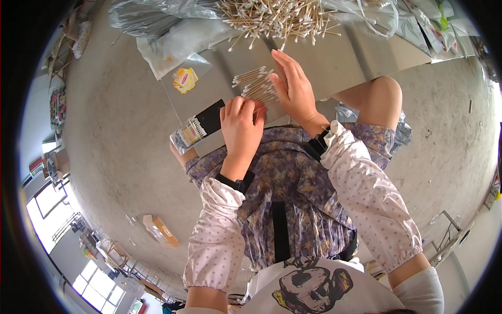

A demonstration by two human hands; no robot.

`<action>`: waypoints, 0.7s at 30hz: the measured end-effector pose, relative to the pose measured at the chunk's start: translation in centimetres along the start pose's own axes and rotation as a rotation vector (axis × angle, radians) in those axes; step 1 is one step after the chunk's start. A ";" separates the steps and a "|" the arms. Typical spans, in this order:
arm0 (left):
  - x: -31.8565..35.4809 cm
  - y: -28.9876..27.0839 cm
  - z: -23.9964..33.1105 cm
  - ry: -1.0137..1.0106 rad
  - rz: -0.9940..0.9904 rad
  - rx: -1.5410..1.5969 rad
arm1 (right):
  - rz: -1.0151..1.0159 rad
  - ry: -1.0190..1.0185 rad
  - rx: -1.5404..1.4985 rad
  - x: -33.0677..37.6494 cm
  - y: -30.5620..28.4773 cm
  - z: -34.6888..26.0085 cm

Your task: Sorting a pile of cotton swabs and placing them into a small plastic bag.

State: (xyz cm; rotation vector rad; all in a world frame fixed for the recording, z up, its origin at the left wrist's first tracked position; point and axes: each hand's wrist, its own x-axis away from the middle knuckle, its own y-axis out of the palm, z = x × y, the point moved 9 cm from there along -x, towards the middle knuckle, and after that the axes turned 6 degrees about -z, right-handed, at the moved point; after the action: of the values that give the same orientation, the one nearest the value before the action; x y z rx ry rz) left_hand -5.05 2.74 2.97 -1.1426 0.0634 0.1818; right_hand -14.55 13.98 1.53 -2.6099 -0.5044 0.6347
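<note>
The fingers (238, 106) of the left hand (241, 128) are curled down at the near end of a loose bunch of cotton swabs (256, 83); their tips are hidden, so I cannot tell whether they grip any swabs or only press against them; the right hand (295, 89) is held open, its fingers nearly straight and its thumb spread apart, with nothing visible in its grasp; that thumb's tip is just beside the right side of the bunch; the bunch lies on the grey desk (334, 60) between the 2 hands, its sticks roughly side by side and its white ends a little uneven.

Just left of the left hand is a flat black rectangle (210, 116); touching its left end is a clear packet of swabs (189, 134); farther up and left lie some yellow cards (185, 80), near a piece of clear film; beyond the fingers of the right hand is a big tangled heap of swabs (280, 21), with a clear plastic bag (162, 17) to its left.

Both wrists carry dark bands; 2 pale dotted sleeves (374, 196) cover the forearms; a patterned purple garment (298, 167) covers the lap; well apart, a cardboard box (160, 230) sits on the floor (130, 172).
</note>
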 end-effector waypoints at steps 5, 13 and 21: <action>-0.1 -0.2 -0.1 -0.027 0.008 -0.001 | -0.008 -0.007 0.019 0.0 0.0 0.0; 0.0 -0.2 -0.3 -0.023 0.001 0.002 | -0.006 -0.004 0.021 0.0 0.2 0.0; -0.2 -0.2 -0.3 -0.057 0.011 -0.015 | 0.014 -0.017 0.002 0.0 -0.3 0.2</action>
State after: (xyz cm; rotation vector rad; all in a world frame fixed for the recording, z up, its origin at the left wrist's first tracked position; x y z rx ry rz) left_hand -5.15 2.40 3.08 -1.1515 0.0179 0.2245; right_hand -14.72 14.32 1.47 -2.6106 -0.4916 0.6618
